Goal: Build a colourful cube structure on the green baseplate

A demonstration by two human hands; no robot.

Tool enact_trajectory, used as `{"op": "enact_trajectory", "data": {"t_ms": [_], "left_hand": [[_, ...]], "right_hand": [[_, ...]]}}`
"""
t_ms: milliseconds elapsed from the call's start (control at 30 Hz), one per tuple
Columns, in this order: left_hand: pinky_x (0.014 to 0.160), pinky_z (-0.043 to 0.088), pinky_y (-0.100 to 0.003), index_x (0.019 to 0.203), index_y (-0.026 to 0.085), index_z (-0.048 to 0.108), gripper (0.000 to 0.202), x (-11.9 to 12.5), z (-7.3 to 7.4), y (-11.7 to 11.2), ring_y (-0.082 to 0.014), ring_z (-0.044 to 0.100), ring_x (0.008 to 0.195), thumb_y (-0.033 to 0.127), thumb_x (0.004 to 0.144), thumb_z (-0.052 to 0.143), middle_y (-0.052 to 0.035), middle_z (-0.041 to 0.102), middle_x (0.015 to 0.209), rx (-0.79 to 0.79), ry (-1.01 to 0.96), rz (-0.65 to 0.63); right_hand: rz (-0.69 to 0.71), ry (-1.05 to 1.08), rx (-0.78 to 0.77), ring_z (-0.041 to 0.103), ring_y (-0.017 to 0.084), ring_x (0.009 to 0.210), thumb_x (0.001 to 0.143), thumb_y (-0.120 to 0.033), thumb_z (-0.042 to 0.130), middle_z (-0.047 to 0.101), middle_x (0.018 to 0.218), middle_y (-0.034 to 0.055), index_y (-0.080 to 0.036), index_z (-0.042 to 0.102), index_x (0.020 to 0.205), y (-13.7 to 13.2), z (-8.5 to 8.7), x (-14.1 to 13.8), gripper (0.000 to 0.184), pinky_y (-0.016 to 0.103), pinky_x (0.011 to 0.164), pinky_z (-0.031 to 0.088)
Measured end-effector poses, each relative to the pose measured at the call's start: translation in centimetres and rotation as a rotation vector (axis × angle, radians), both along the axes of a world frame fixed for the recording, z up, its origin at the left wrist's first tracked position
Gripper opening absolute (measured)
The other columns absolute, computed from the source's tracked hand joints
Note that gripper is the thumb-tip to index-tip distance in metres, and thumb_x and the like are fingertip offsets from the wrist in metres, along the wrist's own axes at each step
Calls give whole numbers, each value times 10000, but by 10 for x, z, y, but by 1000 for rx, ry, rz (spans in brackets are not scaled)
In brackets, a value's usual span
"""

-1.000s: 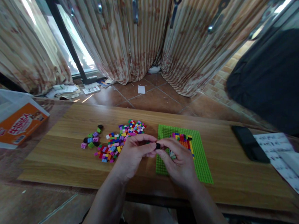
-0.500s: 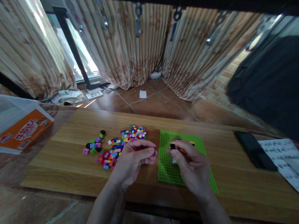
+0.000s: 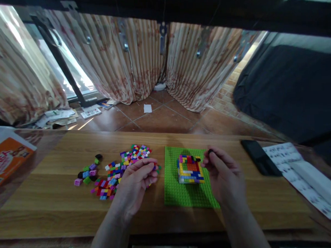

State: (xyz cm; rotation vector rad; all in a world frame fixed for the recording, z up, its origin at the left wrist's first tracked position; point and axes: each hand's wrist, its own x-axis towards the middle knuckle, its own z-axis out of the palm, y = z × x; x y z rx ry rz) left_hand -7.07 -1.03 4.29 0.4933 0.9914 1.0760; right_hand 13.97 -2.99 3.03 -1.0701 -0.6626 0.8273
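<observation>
Left hand [image 3: 139, 178] and right hand [image 3: 228, 174] are apart over the bench [image 3: 150, 221]. Right pinches a small black brick [image 3: 210, 151], just right of the multicolour brick block [image 3: 190, 170], which sits on the green baseplate [image 3: 172, 195]. Left is beside the loose brick pile [image 3: 123, 164], fingertips drawn in; can't tell if they're gripping anything.

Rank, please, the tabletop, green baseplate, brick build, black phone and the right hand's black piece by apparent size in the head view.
1. Tabletop
2. Green baseplate
3. Brick build and black phone: too alike to rank
4. Black piece in the right hand
</observation>
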Motion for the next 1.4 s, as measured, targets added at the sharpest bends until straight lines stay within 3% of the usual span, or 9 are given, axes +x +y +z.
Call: {"op": "enact_trajectory", "data": {"t_ms": [200, 433, 700, 933, 1167, 1400], "left_hand": [[495, 478, -164, 841, 106, 725, 214, 10, -1, 1, -79, 582, 551, 172, 642, 765, -19, 661, 671, -19, 14, 11], [495, 474, -162, 819, 110, 725, 196, 25, -2, 1, -76, 575, 551, 195, 646, 761, -11, 647, 661, -17, 23, -36], [500, 476, -168, 804, 115, 726, 170, 34, -3, 0, -75, 579, 549, 177, 648, 752, -6, 645, 673, -35, 43, -49], [496, 470, -166, 799, 118, 726, 157, 34, -3, 0, -71, 576, 541, 173, 654, 750, -5, 646, 675, -27, 37, -53], [493, 472, -165, 802, 114, 730, 183, 33, -4, -1, -70, 577, 538, 184, 637, 762, -4, 646, 671, -25, 40, -47], [496, 476, -163, 791, 118, 729, 160, 31, -6, -2, -74, 578, 529, 186, 649, 757, -5, 640, 629, -27, 51, -57]], "right_hand": [[-139, -298, -103, 540, 85, 551, 814, -315, 656, 619, 691, -22, -183, 670, 1049, 1, -9, 23, 270, 231, 516, 462], [-5, -213, -191, 546, 81, 498, 713, -371, 745, 650, 655, -14, -160, 652, 848, 1, -6, 28, 267, 217, 478, 457], [91, -147, -230, 553, 88, 538, 688, -361, 750, 651, 656, -11, -164, 679, 861, -1, -8, 26, 272, 229, 512, 482], [123, -190, -198, 524, 75, 523, 657, -290, 760, 559, 611, -62, -173, 667, 852, 0, -7, 29, 245, 227, 512, 474], [21, -270, -335, 578, 108, 526, 658, -383, 756, 667, 660, -1, -156, 682, 830, 1, -14, 29, 294, 262, 518, 519], [-36, -417, -318, 574, 124, 546, 701, -473, 727, 660, 625, 5, -161, 709, 757, 1, -18, 31, 317, 250, 510, 486]]}}
